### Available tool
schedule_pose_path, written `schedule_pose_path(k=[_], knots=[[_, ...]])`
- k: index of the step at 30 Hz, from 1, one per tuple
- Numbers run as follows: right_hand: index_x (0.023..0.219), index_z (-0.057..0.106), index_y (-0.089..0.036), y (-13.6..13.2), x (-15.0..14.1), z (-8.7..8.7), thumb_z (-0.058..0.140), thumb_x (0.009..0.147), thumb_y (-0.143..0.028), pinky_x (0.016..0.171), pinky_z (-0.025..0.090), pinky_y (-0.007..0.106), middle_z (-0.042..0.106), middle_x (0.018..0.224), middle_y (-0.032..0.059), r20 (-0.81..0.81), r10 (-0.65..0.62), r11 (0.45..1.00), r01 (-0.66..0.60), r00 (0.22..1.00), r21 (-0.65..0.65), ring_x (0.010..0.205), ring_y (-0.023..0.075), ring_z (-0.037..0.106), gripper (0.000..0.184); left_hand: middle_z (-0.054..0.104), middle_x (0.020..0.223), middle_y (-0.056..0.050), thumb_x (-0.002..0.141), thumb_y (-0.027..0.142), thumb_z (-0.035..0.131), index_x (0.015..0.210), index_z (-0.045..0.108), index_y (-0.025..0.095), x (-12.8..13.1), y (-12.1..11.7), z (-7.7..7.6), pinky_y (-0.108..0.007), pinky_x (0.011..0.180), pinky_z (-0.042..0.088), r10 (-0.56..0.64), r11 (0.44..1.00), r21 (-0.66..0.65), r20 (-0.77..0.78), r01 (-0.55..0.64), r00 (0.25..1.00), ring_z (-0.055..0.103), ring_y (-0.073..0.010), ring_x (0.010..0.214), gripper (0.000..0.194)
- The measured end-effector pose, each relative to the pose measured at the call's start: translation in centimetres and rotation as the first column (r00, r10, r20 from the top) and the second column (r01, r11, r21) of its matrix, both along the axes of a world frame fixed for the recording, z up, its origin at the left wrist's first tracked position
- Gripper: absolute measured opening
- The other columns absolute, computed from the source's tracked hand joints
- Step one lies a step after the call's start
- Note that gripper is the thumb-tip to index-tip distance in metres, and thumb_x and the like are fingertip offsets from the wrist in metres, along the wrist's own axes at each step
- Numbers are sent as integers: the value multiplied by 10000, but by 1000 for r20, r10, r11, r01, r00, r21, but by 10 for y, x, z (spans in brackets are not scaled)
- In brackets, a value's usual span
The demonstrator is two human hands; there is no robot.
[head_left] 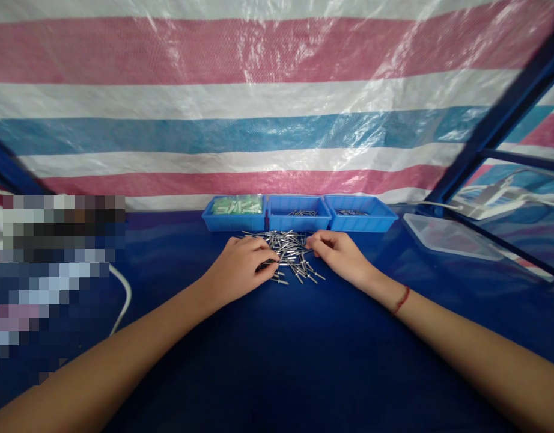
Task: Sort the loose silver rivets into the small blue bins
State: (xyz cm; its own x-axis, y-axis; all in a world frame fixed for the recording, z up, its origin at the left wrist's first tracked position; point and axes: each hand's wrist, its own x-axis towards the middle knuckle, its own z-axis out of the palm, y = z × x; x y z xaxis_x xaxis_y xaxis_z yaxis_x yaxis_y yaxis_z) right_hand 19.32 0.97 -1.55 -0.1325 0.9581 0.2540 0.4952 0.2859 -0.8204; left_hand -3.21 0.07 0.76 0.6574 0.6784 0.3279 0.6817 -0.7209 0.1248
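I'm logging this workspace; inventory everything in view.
Bins: three, blue, table's back
Pins: many, silver, between hands
Pieces: several, green, left bin
Parts: many, grey, other bins
Table: one, blue, beneath
Sheet: one, red, white and blue, behind
Poles: several, blue, sides
Tray: one, translucent, right
Corded box: one, white, far right
Cable: one, white, left
Pixelated patch: one, mixed, left, unreadable
Bracelet: one, red, right wrist
Left hand: one, bare, over pins
Right hand: one, bare, at pins

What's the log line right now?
left hand: over metal pin pile; right hand: at pile's right edge; behind pile: three blue bins
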Motion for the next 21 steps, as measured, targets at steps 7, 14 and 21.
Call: schedule_pose_path(k=[7,14,21], knots=[[633,561,-171,-1,0,1,486,806,-377,585,363,262,516,592,-17,16,16,1000,-16,1000,22,588,125,470,280,656,964,1,856,355,568,920,699,283,13,-3,-7,-368,814,364,35,999,1,71,-35,997,591,-203,916,163],[632,576,-175,-3,-3,2,488,811,-361,580,362,263,529,594,-13,48,7,1000,-8,999,30,587,128,475,273,668,898,-4,785,235,594,807,715,253,27,-3,-4,-337,718,419,83,984,-168,126,-61,989,612,-199,832,124],[650,585,-174,-2,-2,0,501,822,-375,564,351,262,512,579,-22,72,0,1000,-2,997,20,571,124,462,278,633,882,-22,846,239,533,760,689,222,27,-9,-7,-399,780,412,132,981,-155,105,-114,986,584,-232,900,179]])
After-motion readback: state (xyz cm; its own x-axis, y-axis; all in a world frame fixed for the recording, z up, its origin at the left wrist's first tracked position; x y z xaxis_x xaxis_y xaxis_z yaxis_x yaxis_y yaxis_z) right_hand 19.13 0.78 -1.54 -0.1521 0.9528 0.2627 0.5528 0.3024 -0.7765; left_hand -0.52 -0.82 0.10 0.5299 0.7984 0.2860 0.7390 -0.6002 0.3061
